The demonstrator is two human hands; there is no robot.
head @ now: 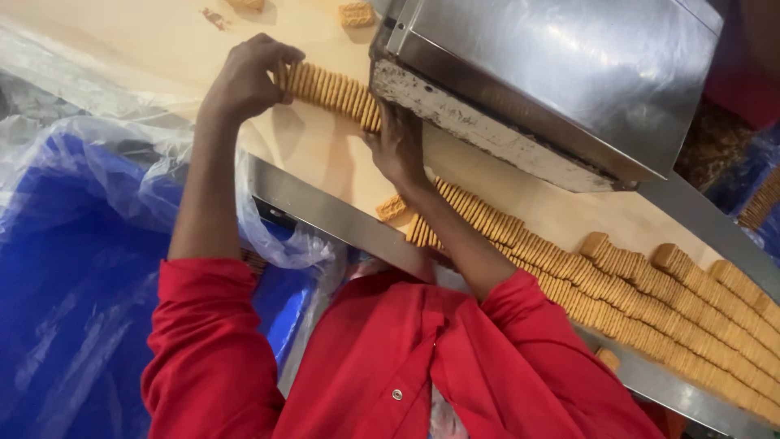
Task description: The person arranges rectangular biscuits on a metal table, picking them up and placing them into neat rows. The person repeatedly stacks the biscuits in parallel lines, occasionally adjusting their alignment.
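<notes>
- Tan biscuits, stood on edge in a short row [329,89], sit pressed between my two hands on the belt [317,154].
- My left hand [248,77] caps one end of the row, fingers curled over the outermost biscuits and closed against them.
- My right hand [398,146] pushes flat against the other end, fingers together, right at the lip of the steel hood [552,73].
- Just beyond my right wrist, one loose biscuit [392,207] lies flat on the belt.
- Past it, long rows of biscuits [674,309] run away from the grip along the belt.
- Beyond my left hand, two stray biscuits [356,14] lie well apart from the row.
- Under my left forearm sits a blue bin [73,260] lined with clear plastic [106,146].
- Red sleeves [211,341] cover both my upper arms.
</notes>
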